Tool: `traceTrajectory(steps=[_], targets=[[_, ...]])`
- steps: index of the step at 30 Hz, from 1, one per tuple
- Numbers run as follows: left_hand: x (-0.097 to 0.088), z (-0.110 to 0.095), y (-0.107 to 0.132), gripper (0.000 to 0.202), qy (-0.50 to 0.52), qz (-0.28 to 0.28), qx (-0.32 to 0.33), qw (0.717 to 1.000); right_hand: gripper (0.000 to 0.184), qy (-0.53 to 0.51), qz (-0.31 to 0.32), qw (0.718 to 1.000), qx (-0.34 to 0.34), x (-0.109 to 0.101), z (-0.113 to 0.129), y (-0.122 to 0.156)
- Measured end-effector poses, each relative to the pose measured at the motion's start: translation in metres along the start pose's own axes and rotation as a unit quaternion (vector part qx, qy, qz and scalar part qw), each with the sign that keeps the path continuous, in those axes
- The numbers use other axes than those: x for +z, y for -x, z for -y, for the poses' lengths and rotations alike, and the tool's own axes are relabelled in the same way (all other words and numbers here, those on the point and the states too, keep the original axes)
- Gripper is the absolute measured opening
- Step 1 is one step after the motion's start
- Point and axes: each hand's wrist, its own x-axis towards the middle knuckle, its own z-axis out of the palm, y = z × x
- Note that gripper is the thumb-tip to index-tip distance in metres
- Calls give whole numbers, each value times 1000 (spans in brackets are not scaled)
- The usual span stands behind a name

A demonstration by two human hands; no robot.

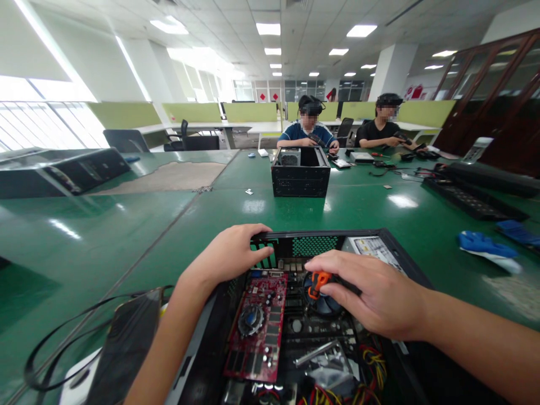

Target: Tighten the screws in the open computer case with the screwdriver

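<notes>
An open black computer case [382,235] lies on the green table in front of me. My left hand [230,254] grips the case's far rim at its perforated back panel. My right hand [371,292] holds a screwdriver with an orange and black handle [317,281] over the CPU cooler fan [324,304]. A red graphics card [257,326] with a small round fan stands in the board just left of the screwdriver. Coloured power cables [371,360] lie bunched at the case's lower right. The silver power supply label [373,247] shows behind my right hand.
A second black case [300,179] stands further back on the green table [105,236]. Two people sit across it, handling small parts. A black panel with a cable [122,337] lies at my left, blue gloves [485,246] at my right, flat black covers [472,199] beyond.
</notes>
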Motion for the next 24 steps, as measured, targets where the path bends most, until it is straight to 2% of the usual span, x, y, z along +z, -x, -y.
traceTrajectory(steps=[7, 13, 17, 19, 24], targets=[[-1, -1, 2, 54, 0, 5, -2, 1000, 20, 41, -15, 999, 12, 2, -5, 1], [-1, 0, 3, 52, 1, 4, 2, 1000, 21, 64, -16, 998, 9, 1, -2, 0], [-1, -1, 2, 52, 0, 3, 1, 1000, 46, 54, 5, 999, -3, 0, 0, -2], [-1, -1, 1, 53, -3, 4, -2, 1000, 50, 51, 9, 999, -4, 0, -1, -2], [-1, -1, 1, 55, -2, 9, -2, 1000, 31, 50, -4, 999, 2, 0, 0, -1]])
